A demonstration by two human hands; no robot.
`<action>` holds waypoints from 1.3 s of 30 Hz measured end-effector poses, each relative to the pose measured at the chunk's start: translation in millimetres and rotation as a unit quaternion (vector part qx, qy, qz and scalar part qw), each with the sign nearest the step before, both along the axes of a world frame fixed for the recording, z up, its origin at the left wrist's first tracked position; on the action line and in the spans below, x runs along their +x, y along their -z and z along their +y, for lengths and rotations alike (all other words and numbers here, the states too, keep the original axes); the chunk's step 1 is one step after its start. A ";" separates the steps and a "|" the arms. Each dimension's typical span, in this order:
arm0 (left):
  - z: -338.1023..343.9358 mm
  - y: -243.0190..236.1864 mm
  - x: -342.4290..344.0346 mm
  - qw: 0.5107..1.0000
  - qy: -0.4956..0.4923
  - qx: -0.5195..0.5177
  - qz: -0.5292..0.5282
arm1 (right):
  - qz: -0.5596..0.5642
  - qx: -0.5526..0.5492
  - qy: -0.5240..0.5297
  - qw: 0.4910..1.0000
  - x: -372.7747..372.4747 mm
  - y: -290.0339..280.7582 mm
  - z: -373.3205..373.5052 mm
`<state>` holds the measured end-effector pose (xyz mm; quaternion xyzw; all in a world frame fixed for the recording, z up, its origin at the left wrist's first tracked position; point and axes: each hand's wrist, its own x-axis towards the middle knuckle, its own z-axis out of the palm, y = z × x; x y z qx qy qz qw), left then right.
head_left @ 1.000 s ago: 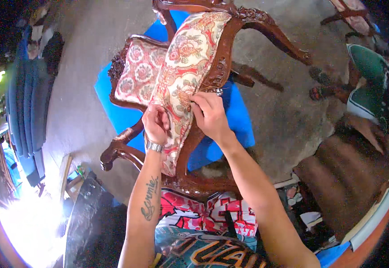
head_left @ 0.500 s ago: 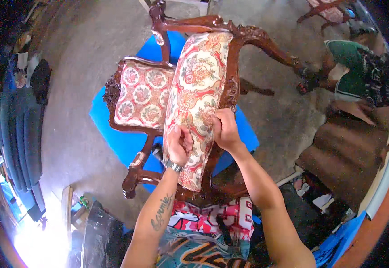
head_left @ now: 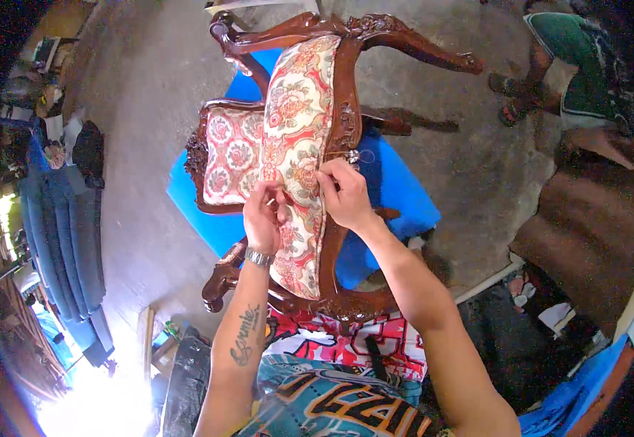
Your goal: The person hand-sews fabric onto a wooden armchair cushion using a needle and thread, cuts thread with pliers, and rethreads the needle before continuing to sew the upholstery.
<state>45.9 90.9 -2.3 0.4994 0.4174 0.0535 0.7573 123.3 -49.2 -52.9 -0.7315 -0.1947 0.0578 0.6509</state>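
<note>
A carved dark wooden armchair (head_left: 347,109) lies tipped over, its floral padded seat (head_left: 291,109) facing up towards me. My right hand (head_left: 346,193) is closed in a pinch at the right edge of the seat fabric, beside the wood rail. Just beyond its knuckles a thin loop of thread (head_left: 365,156) sticks out; what the fingertips hold is hidden. On the seat's left side rests my left hand (head_left: 264,218), its fingers curled in and pressing on the fabric. Anything inside that hand is too small to make out. The matching floral backrest (head_left: 233,156) shows to the left.
Under the chair lies a blue sheet (head_left: 404,189) on the concrete floor (head_left: 142,146). At the upper right a person in green shorts (head_left: 575,65) is close by. Dark blue material (head_left: 58,233) hangs at the left; brown material (head_left: 579,226) lies at the right.
The chair appears further left and higher in view. My right hand has shifted slightly along the seat edge, and a thread loop now shows by it. My left hand remains on the fabric.
</note>
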 end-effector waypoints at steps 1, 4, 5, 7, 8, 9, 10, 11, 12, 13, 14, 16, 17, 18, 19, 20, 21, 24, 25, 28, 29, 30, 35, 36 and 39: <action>3.0 -1.8 2.8 1.000 -0.009 0.003 -0.010 | 0.031 0.001 -0.008 0.999 -0.7 -2.5 -0.6; 7.4 -18.6 23.8 0.999 -0.020 -0.013 -0.028 | 0.037 -0.001 -0.004 0.999 0.6 -5.7 -0.4; 7.8 -24.8 29.1 1.000 -0.011 -0.016 -0.022 | 0.026 -0.002 -0.022 0.999 -1.5 -3.2 -1.8; 13.3 -25.0 29.8 0.999 0.019 -0.027 -0.035 | -0.053 -0.005 -0.027 0.998 0.6 0.1 -3.6; 14.2 -25.2 28.7 0.999 0.018 -0.029 -0.037 | -0.130 -0.007 -0.032 0.991 0.4 1.2 -4.2; 16.9 -25.9 25.4 0.999 0.019 -0.023 -0.033 | -0.142 -0.026 -0.024 0.989 -2.6 1.6 -1.1; 18.7 -26.5 21.8 0.999 0.020 -0.018 -0.030 | -0.145 -0.025 -0.023 0.989 -4.4 2.3 1.3; 20.7 -20.1 16.2 0.999 0.021 -0.017 -0.033 | -0.152 -0.041 -0.004 0.987 -4.8 3.3 3.3; 24.7 -6.4 8.7 1.000 -0.005 -0.012 -0.023 | -0.160 -0.056 0.017 0.985 -5.6 4.7 6.6; 26.1 0.4 6.4 0.999 -0.029 -0.008 -0.014 | -0.108 -0.045 0.025 0.993 -5.6 5.3 8.9; 27.0 6.2 2.1 0.999 -0.027 -0.007 -0.018 | -0.111 -0.044 0.027 0.992 -9.4 5.0 10.8; 23.5 11.2 1.9 0.999 0.027 0.040 -0.024 | -0.020 -0.020 -0.002 1.000 -20.5 3.0 13.8; 21.8 12.9 4.3 0.999 0.012 0.023 -0.032 | -0.055 -0.038 -0.020 0.998 -32.3 -0.7 13.1; 18.3 12.6 5.1 0.999 0.011 0.022 -0.032 | -0.055 -0.039 -0.021 0.998 -41.9 -4.4 7.2; 15.0 11.0 6.3 0.998 0.019 0.052 -0.024 | -0.066 -0.036 0.016 0.997 -47.6 -10.2 -0.5; 13.4 11.3 6.5 0.996 0.026 0.081 -0.016 | -0.077 -0.034 0.052 0.995 -50.2 -14.2 -8.2; 14.5 13.4 2.2 0.994 0.027 0.104 -0.022 | -0.081 0.017 0.069 0.994 -48.1 -28.8 -15.0; 7.8 14.8 -2.0 0.993 0.032 0.108 -0.034 | 0.169 0.329 0.106 0.923 -50.1 -63.0 -45.9; 14.5 16.9 -8.1 0.988 0.057 0.138 -0.030 | 0.333 0.482 0.108 0.803 -54.6 -75.3 -56.4; -1.5 -1.5 -2.4 0.858 0.090 0.504 -0.044 | 0.464 0.343 0.193 0.793 -78.1 -72.7 -122.5; -14.7 -15.8 1.1 0.831 0.108 0.544 -0.032 | 0.498 0.287 0.247 0.780 -98.5 -70.5 -148.1; -20.9 -24.2 6.1 0.770 0.185 0.606 -0.075 | 0.486 0.117 0.280 0.819 -127.6 -58.0 -178.1; -53.9 -3.8 21.6 0.551 0.577 0.542 -0.264 | 0.573 -0.084 0.321 0.749 -244.6 -65.9 -270.0; -54.2 12.8 16.7 0.499 0.656 0.486 -0.291 | 0.575 -0.087 0.319 0.748 -266.3 -64.6 -283.6; -46.2 28.9 15.3 0.459 0.699 0.462 -0.297 | 0.447 -0.251 0.243 0.824 -300.2 -69.5 -301.9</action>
